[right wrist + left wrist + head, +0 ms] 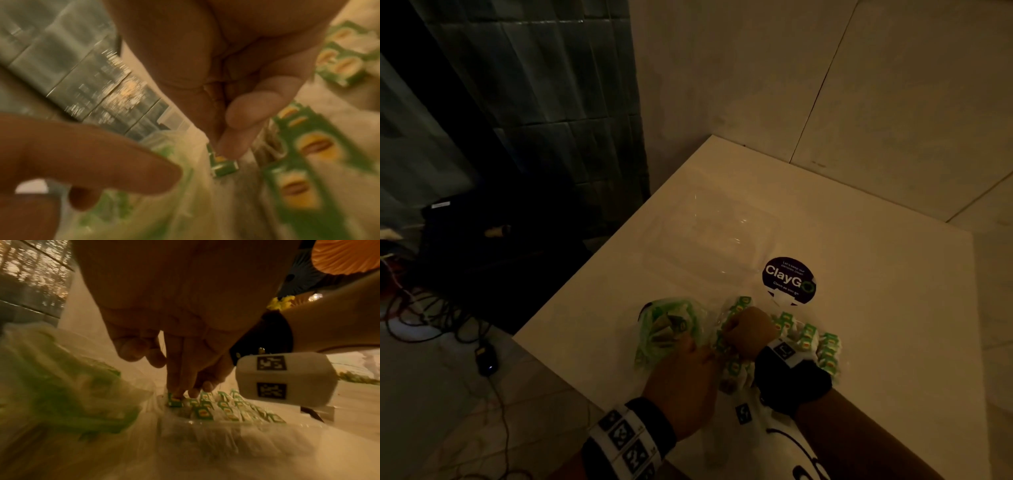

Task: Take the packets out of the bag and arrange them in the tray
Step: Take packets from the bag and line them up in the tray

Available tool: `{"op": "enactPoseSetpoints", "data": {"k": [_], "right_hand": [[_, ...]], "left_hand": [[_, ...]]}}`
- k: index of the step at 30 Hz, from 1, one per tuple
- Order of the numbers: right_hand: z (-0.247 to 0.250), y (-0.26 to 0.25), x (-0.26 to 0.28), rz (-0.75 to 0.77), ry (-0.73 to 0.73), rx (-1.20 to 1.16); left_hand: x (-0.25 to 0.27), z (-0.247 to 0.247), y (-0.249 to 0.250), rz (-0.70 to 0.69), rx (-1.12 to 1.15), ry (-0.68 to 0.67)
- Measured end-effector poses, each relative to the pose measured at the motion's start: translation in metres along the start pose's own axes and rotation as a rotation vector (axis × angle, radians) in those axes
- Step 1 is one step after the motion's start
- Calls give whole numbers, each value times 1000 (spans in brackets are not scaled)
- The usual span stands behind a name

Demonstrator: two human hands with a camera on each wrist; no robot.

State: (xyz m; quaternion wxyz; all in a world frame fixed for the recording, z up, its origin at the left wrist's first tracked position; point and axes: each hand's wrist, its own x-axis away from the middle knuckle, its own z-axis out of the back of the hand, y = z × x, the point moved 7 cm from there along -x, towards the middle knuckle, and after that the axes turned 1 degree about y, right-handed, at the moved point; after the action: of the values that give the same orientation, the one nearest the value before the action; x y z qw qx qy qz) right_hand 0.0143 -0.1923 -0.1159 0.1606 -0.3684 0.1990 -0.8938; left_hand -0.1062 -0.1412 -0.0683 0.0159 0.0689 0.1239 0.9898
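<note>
Small green-and-yellow packets (808,337) lie in rows in a clear plastic tray (226,425) near the table's front edge. A clear bag (667,329) holding more green packets (68,386) lies just left of the tray. My right hand (748,329) is curled, knuckles up, over the tray's left end. Its fingertips (232,146) pinch one packet (224,167) at the end of a row. My left hand (688,366) sits between bag and tray. Its fingers (174,369) reach down to that same packet (174,402). Blur hides whether they grip anything.
An empty clear plastic container (705,233) lies on the white table (876,291) behind the bag. A round dark ClayGo sticker (789,281) is beside it. The table's left edge runs close to the bag, with cables (431,315) on the floor below.
</note>
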Motion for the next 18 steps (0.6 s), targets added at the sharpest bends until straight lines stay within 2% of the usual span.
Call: {"op": "enactPoseSetpoints", "data": {"k": [5, 7, 9, 13, 18], "right_hand": [[0, 0, -3, -8, 52, 107], [1, 0, -4, 6, 61, 117], [3, 2, -5, 17, 75, 107], [7, 4, -6, 30, 125, 118], [7, 7, -6, 56, 171, 98]], "left_hand": [[-10, -53, -4, 109, -82, -286], [-13, -64, -5, 128, -124, -356], [-16, -64, -3, 144, -106, -368], [-20, -62, -4, 217, -26, -309], [-20, -56, 2, 205, -10, -305]]}}
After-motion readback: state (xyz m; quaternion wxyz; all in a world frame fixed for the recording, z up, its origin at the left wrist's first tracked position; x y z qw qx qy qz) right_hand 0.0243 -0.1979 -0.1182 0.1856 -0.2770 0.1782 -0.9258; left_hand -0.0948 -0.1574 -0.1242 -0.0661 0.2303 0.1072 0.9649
